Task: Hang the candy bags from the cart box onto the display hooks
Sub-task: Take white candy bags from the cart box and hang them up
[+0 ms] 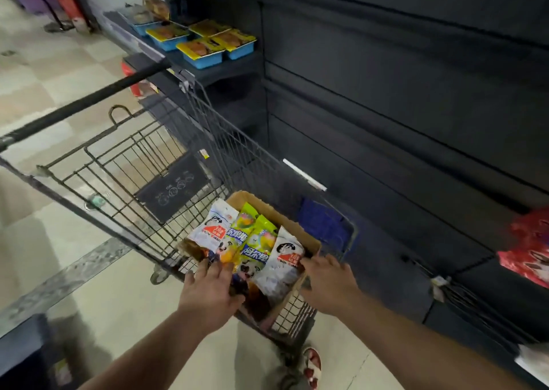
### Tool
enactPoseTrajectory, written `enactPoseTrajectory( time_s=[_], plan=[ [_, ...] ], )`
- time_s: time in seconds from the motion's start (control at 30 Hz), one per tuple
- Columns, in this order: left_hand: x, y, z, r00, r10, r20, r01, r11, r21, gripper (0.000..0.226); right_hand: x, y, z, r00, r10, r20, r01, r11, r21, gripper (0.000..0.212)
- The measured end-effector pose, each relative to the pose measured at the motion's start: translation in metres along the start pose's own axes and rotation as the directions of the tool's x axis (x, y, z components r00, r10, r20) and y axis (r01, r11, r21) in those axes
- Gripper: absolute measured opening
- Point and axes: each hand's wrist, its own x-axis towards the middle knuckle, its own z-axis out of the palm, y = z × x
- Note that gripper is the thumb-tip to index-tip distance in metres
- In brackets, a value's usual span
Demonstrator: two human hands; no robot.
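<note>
A cardboard box [297, 226] sits in the wire cart [208, 140] and holds several candy bags. Among them are a white-and-blue bag [214, 226], two green bags [255, 241] and a white bag [282, 268]. My left hand [208, 291] reaches into the box's near left corner, its fingers lying straight on the bags there. At the box's near right side, my right hand [329, 282] pinches the edge of the white bag. Dark display hooks [463, 297] stick out of the panel at the lower right.
Red candy bags [531, 250] hang at the right edge. A dark slatted display wall [416, 92] runs behind the cart. Blue trays of goods [205, 48] lie on a shelf at the back. The cart handle [80, 104] crosses the left side. My foot in a sandal [312, 366] stands below the cart.
</note>
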Motion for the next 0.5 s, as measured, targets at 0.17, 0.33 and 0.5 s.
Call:
enactPoseTrajectory(
  time_s=[0.17,0.33,0.5],
  plan=[
    [0.045,0.021,-0.004,0.999,0.035,0.042,-0.035,0.999,0.007,0.077,0.041,0.02,-0.002,0.998,0.007,0.068,-0.008,1.0,0.019,0.061],
    [0.077,0.026,-0.001,0.987,0.058,0.153,-0.061,0.998,0.018,0.076,0.074,0.026,0.009,0.992,0.033,0.124,-0.04,0.998,0.056,0.063],
    [0.114,0.015,0.007,0.974,0.117,0.192,-0.121,0.993,0.009,0.074,0.108,0.02,0.028,0.98,0.106,0.169,-0.127,0.984,0.123,0.065]
  ],
)
